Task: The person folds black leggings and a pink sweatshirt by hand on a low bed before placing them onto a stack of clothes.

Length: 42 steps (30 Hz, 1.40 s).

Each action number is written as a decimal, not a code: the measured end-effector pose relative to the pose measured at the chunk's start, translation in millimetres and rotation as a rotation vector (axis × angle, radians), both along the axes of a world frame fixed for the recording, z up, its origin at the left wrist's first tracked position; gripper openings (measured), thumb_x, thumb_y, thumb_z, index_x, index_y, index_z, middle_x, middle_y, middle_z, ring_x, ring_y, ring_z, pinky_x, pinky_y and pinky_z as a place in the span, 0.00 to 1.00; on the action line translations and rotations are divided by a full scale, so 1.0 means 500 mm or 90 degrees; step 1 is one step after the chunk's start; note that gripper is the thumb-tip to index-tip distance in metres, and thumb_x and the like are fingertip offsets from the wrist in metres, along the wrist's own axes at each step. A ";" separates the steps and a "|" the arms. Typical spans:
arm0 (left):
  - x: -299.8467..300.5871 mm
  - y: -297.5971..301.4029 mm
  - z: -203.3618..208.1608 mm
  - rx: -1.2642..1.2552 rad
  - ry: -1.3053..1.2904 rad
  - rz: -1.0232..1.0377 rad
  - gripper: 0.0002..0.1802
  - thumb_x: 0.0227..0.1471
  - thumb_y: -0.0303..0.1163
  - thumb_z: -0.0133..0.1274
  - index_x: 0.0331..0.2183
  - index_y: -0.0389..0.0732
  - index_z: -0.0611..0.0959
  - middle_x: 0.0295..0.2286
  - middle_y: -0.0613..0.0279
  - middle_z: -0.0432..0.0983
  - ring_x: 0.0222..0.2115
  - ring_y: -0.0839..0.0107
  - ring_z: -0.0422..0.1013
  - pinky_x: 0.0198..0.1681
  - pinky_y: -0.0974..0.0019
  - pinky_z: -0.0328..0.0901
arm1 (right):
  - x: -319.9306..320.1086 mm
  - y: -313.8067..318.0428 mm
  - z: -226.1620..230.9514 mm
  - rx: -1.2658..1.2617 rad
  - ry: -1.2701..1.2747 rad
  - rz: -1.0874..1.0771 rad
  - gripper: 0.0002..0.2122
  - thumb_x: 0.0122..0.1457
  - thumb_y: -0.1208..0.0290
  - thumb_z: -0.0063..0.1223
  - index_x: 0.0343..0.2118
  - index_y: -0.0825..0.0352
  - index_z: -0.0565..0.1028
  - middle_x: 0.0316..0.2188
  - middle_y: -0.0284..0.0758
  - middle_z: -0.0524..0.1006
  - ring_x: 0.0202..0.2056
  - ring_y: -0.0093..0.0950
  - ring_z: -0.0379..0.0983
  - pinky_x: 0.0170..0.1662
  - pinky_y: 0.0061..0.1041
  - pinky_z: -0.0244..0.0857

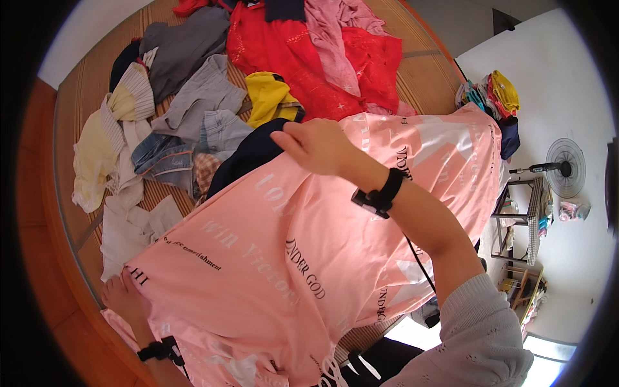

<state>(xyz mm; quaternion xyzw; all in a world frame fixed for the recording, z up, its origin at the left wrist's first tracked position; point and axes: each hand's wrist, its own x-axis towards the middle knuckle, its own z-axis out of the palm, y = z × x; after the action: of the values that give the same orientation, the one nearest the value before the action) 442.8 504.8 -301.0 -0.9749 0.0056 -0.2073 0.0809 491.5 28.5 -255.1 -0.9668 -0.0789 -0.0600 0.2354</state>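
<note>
A large pink garment (258, 258) with printed lettering and a white drawstring (332, 371) spreads across the bed-like slatted surface and toward me. At its lower left corner, my left hand (122, 300) is closed on the cloth's edge. My right hand (316, 145) reaches across the garment to its upper edge, fingers curled in and closed on the cloth there; its fingertips are partly hidden. Just beyond that edge lies a dark navy garment (248, 151), partly covered by the pink one. Both wrists wear black straps with small devices.
Loose clothes lie beyond: a red garment (274, 48), grey cloth (184, 48), a yellow piece (267, 97), denim (161, 155) and cream knitwear (97, 155). A folded stack (487, 93) stands at the right edge. Further right are a fan (566, 169) and a rack (519, 219).
</note>
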 end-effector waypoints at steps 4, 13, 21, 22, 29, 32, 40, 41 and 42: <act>0.058 -0.282 0.072 -0.403 0.105 -0.272 0.31 0.47 0.36 0.54 0.48 0.32 0.62 0.50 0.50 0.56 0.52 0.56 0.53 0.55 0.57 0.46 | -0.023 0.034 0.051 0.022 -0.102 0.006 0.14 0.53 0.64 0.50 0.17 0.65 0.63 0.11 0.38 0.66 0.15 0.39 0.65 0.18 0.35 0.56; 0.041 -0.634 0.161 -0.657 0.537 -0.569 0.20 0.37 0.42 0.62 0.24 0.37 0.73 0.19 0.60 0.68 0.21 0.58 0.66 0.22 0.64 0.61 | -0.093 -0.056 0.118 0.112 0.024 0.079 0.12 0.51 0.63 0.51 0.20 0.64 0.65 0.14 0.38 0.67 0.19 0.38 0.66 0.20 0.33 0.56; -0.037 -0.600 0.221 -0.435 0.284 -0.823 0.23 0.35 0.50 0.62 0.15 0.47 0.67 0.12 0.68 0.55 0.13 0.72 0.57 0.15 0.71 0.52 | -0.219 -0.326 0.033 0.061 -0.107 0.150 0.12 0.39 0.74 0.49 0.30 0.68 0.71 0.23 0.37 0.68 0.28 0.37 0.64 0.35 0.31 0.58; -0.041 -0.600 0.223 -0.415 0.278 -0.812 0.24 0.35 0.51 0.62 0.15 0.47 0.67 0.12 0.69 0.55 0.13 0.72 0.57 0.15 0.72 0.51 | -0.235 -0.337 0.030 0.032 -0.161 0.082 0.13 0.36 0.77 0.48 0.31 0.69 0.71 0.23 0.37 0.68 0.28 0.37 0.64 0.35 0.31 0.59; -0.046 -0.606 0.229 -0.344 0.206 -0.766 0.29 0.37 0.58 0.58 0.15 0.43 0.67 0.12 0.68 0.53 0.13 0.73 0.55 0.15 0.73 0.50 | -0.300 -0.348 0.044 0.060 -0.074 0.102 0.10 0.34 0.82 0.46 0.25 0.69 0.71 0.21 0.39 0.67 0.28 0.39 0.66 0.33 0.33 0.61; -0.055 -0.598 0.234 -0.286 0.194 -0.749 0.33 0.34 0.62 0.58 0.18 0.40 0.68 0.14 0.64 0.53 0.13 0.68 0.53 0.17 0.68 0.49 | -0.288 -0.347 0.065 0.132 0.241 0.021 0.08 0.39 0.81 0.44 0.25 0.71 0.71 0.22 0.42 0.69 0.29 0.41 0.67 0.33 0.31 0.62; -0.057 -0.598 0.234 -0.252 0.083 -0.741 0.34 0.37 0.65 0.54 0.19 0.39 0.71 0.14 0.66 0.53 0.13 0.70 0.53 0.17 0.70 0.48 | -0.191 -0.350 0.049 0.081 0.086 0.058 0.04 0.41 0.76 0.47 0.20 0.69 0.74 0.46 0.40 0.67 0.51 0.41 0.57 0.53 0.38 0.51; -0.057 -0.599 0.234 -0.249 0.058 -0.747 0.33 0.38 0.65 0.53 0.18 0.40 0.72 0.13 0.68 0.52 0.13 0.72 0.53 0.17 0.71 0.48 | -0.191 -0.349 0.034 0.082 0.085 0.057 0.04 0.41 0.76 0.47 0.20 0.69 0.74 0.46 0.40 0.67 0.51 0.41 0.57 0.53 0.38 0.51; -0.057 -0.600 0.234 -0.248 0.059 -0.749 0.33 0.38 0.65 0.53 0.18 0.40 0.72 0.13 0.68 0.52 0.13 0.72 0.53 0.17 0.71 0.48 | -0.190 -0.348 0.019 0.043 0.137 0.084 0.05 0.42 0.75 0.46 0.20 0.68 0.74 0.46 0.40 0.68 0.53 0.42 0.55 0.55 0.40 0.48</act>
<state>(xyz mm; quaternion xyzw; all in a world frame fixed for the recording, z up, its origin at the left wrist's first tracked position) 414.1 204.9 -183.9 -0.8134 0.5075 -0.1718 -0.2266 396.5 -145.4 -245.7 -0.9520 -0.1146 0.0570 0.2781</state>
